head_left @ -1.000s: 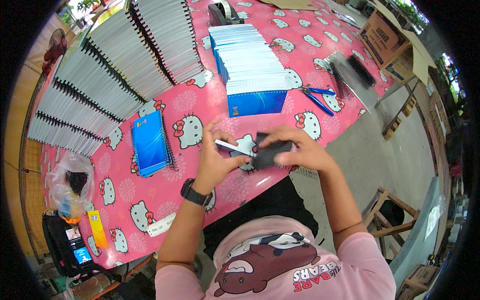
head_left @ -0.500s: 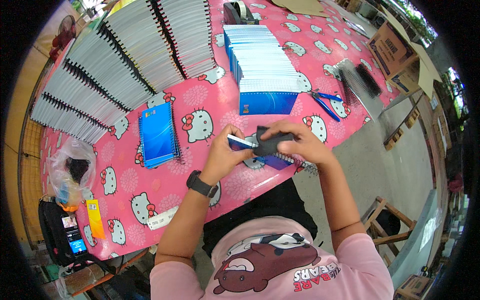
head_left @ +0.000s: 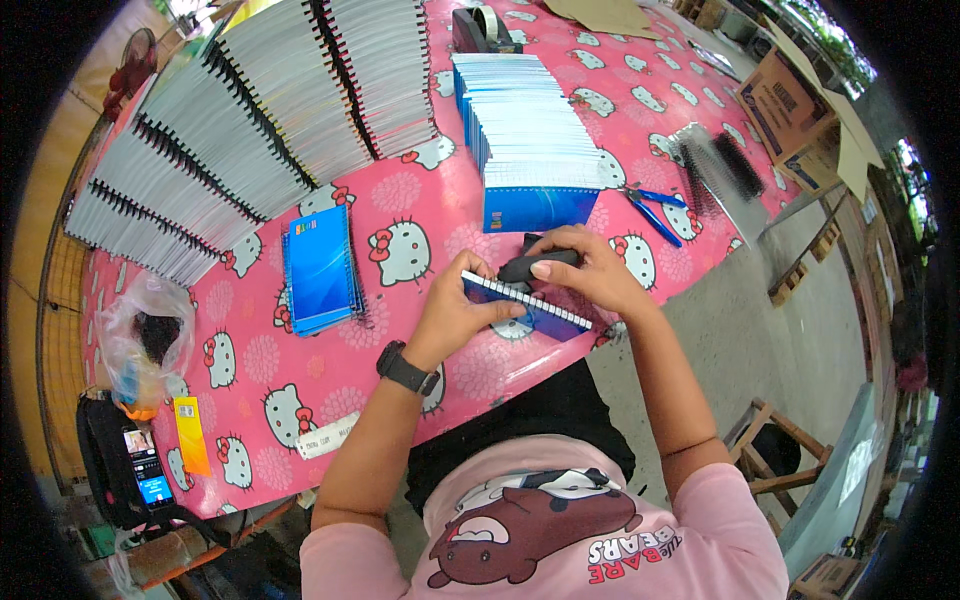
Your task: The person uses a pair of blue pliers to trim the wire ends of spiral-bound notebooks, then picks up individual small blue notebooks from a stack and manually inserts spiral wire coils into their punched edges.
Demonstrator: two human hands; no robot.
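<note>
Two closed grips: left hand on blue spiral notebook, right hand around black tool.

Glossy blue card cover and white wire spiral of the notebook; shiny pink plastic tablecloth.

Left hand steadying a blue spiral notebook on the pink tablecloth, right hand pressing a black tool on its binding, blue pliers nearby

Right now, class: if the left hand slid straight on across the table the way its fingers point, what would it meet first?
Probably the right hand, just past the notebook under the left hand; the blue stack lies farther back.
</note>
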